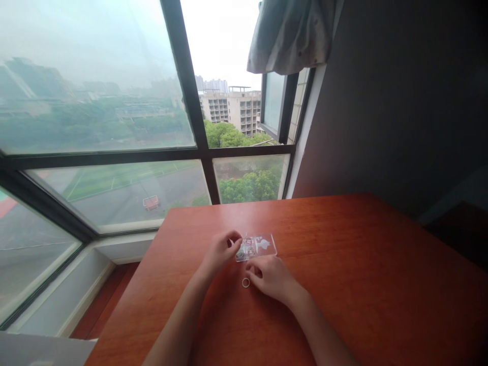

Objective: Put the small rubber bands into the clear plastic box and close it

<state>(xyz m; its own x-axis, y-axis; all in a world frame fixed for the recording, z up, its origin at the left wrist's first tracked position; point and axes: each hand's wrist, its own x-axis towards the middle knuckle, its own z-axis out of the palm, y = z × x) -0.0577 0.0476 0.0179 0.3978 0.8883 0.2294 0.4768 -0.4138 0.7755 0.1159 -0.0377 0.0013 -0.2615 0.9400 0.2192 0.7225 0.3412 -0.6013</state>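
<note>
A small clear plastic box (269,246) lies on the reddish-brown table, a pale printed pattern on its right part. Its left part has compartments with several small ring-like pieces (250,250) in them. My left hand (221,250) is at the box's left edge, thumb and forefinger closed together; anything between them is too small to make out. Just in front of the box is my right hand (272,276), its fingers curled and the tips partly hidden. A pale ring (246,282) is right by those fingertips; whether they touch it I cannot tell.
The wooden table (343,244) reaches the windows at the back, framed by dark bars (204,152). One window pane (275,104) stands open under a grey curtain (292,38). A dark wall (381,117) rises on the right. Buildings and trees show outside.
</note>
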